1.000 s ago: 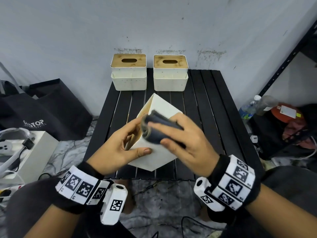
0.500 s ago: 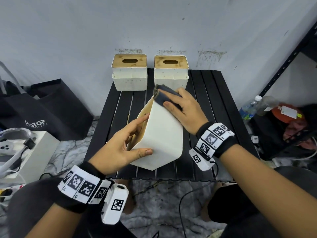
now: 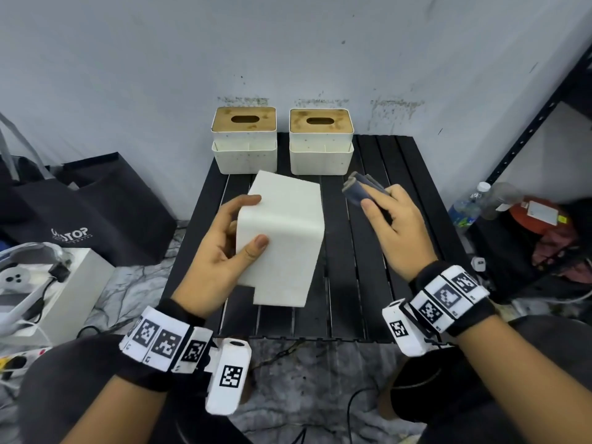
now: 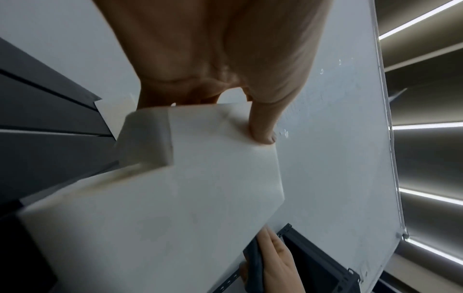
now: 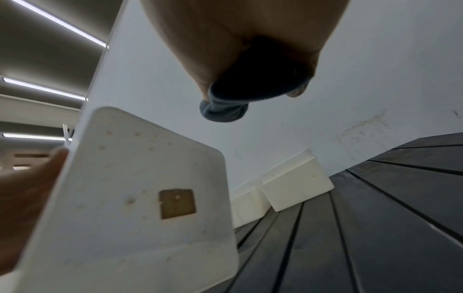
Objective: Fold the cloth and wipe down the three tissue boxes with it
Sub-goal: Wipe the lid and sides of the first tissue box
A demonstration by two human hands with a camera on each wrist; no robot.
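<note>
While the left hand [image 3: 221,248] grips the tipped white tissue box [image 3: 285,238] at mid-frame, thumb on one face and fingers on another, the right hand [image 3: 389,225] just right of it pinches the folded dark cloth [image 3: 360,189], clear of the box. Judging by this one-handed hold, the box is light, stiff and smooth, best taken across opposite faces, and the cloth soft. Its lid is turned from the head view; two more tissue boxes [image 3: 244,141] stand at the table's [image 3: 368,283] far edge.

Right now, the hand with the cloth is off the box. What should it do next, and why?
Probably bring the right hand back so the folded cloth presses on the white tissue box and wipes the broad face turned up. The left hand holds that box tilted off the black table, and the cloth hangs beside it, touching nothing.
</note>
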